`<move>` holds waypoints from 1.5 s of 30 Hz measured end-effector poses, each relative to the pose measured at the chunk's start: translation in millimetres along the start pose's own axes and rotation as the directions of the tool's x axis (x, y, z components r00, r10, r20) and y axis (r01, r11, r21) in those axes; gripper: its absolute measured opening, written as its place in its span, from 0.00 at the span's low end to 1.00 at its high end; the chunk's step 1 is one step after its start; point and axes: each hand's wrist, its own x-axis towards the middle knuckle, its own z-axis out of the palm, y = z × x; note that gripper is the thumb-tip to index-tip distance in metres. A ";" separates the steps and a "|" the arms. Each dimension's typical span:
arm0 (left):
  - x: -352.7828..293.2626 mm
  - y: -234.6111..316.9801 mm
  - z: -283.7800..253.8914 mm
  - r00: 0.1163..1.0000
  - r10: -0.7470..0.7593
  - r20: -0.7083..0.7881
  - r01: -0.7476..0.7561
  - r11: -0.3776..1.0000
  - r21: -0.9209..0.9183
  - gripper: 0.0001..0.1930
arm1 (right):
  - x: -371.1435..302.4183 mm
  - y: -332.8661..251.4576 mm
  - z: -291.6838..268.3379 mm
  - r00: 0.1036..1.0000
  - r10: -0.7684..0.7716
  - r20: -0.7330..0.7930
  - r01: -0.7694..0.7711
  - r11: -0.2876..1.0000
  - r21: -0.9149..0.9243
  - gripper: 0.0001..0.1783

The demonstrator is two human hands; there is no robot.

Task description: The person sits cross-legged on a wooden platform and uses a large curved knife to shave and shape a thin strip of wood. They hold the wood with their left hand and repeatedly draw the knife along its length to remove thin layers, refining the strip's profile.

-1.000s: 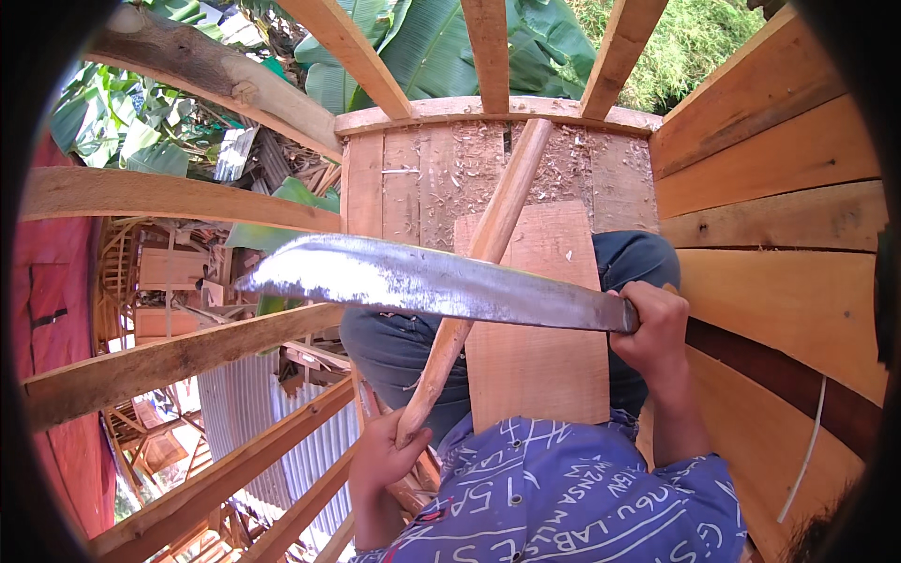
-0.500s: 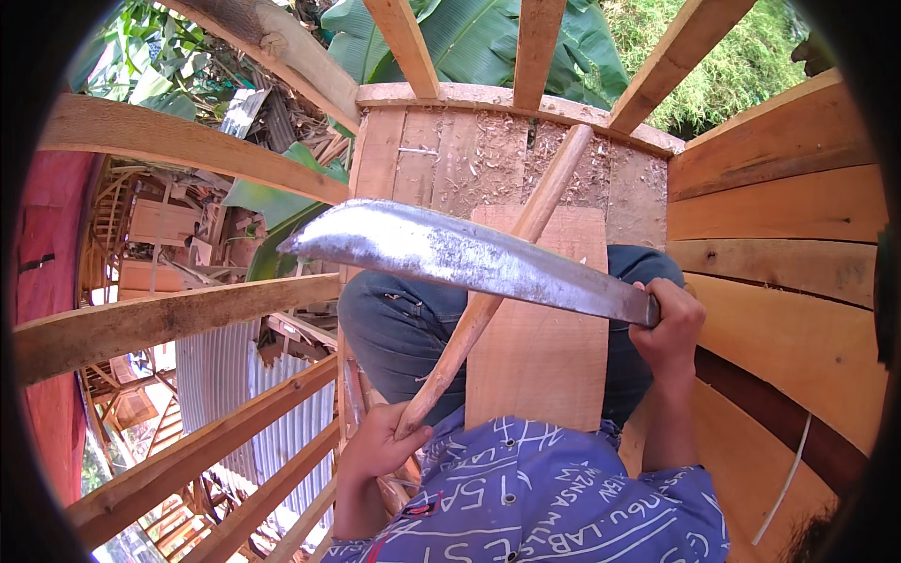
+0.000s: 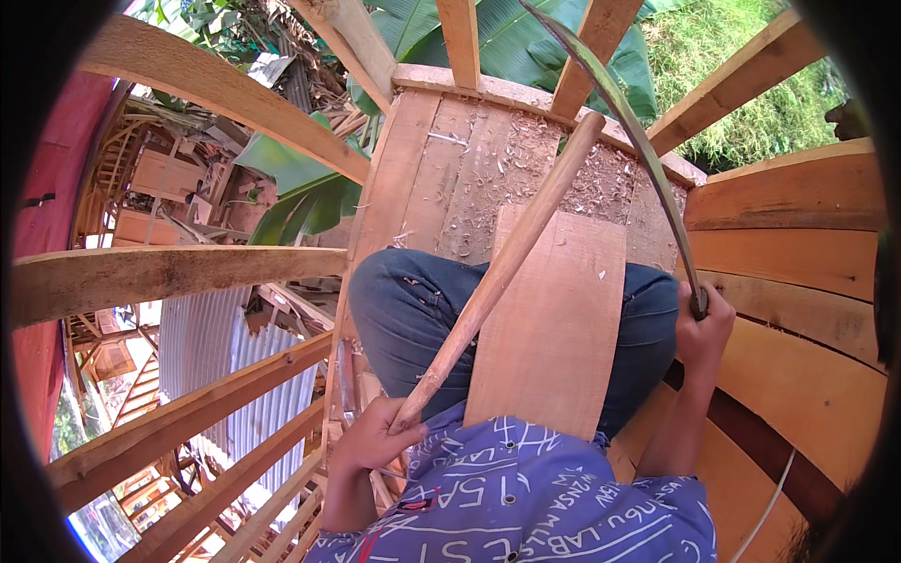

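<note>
My left hand (image 3: 377, 433) is closed round the near end of a long, rounded wooden stick (image 3: 497, 281). The stick slants away to the far right, over a flat wooden board (image 3: 554, 324) lying across my lap. Out to the right, my right hand (image 3: 706, 328) grips a machete (image 3: 648, 155) by its handle. Its curved blade points up and away, seen nearly edge-on, and stands apart from the stick's far end. The handle is mostly hidden in my fingers.
Wood shavings lie over the plank floor (image 3: 450, 202) ahead. Slatted rails (image 3: 188, 277) run along the left, with corrugated metal sheets (image 3: 267, 375) below. A plank wall (image 3: 779, 272) closes the right side. Banana leaves (image 3: 507, 47) show beyond the far edge.
The machete has swung from lying across the stick to pointing up and away at the right, its blade turned edge-on. My right hand has moved slightly right; my left keeps its hold.
</note>
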 end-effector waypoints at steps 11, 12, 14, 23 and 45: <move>10.5 0.8 9.4 0.976 0.053 -0.213 0.060 0.870 0.490 0.20 | -13.7 -0.4 23.4 0.981 -0.187 0.043 0.191 0.963 -0.190 0.09; 8.5 -5.0 7.0 0.972 0.025 -0.232 0.104 0.843 0.528 0.22 | -14.8 7.0 25.3 0.985 -0.163 0.054 0.171 0.966 -0.196 0.08; 6.3 -18.8 9.9 0.970 0.066 -0.233 0.083 0.814 0.575 0.24 | -24.2 13.5 28.0 0.990 -0.075 0.120 0.092 0.986 -0.138 0.09; 26.3 -53.2 23.1 0.975 -0.126 -0.182 0.199 0.863 0.464 0.24 | -75.9 3.9 30.0 0.870 0.236 0.433 -0.286 0.957 0.054 0.21; 50.4 -57.8 0.3 0.978 -0.207 -0.031 0.203 0.901 0.383 0.27 | -81.9 -8.0 47.4 0.888 0.057 0.455 0.001 0.992 -0.125 0.38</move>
